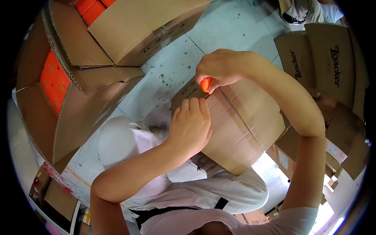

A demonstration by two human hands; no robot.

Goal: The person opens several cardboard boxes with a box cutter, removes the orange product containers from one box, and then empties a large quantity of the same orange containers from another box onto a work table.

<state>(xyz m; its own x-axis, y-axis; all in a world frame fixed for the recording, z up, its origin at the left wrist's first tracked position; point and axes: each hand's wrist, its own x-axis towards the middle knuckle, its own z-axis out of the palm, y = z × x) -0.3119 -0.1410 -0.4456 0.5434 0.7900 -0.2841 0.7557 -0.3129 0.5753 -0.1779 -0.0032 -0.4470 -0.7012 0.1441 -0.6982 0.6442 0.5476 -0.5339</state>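
Note:
A closed cardboard box stands on the floor before me, with clear tape along its centre seam. My right hand is closed around an orange-handled tool at the box's far left edge, by the end of the seam. The tool's working end is hidden, so its kind is unclear. Just below and left of it, my left hand rests its curled fingers at the same edge of the box. Whether those fingers pinch anything cannot be seen.
Open cartons holding red-orange packages stand at the left. Printed Loacker cartons are at the upper right, with more boxes below them. Part of another person shows at the top right. My bent legs flank the near side of the box.

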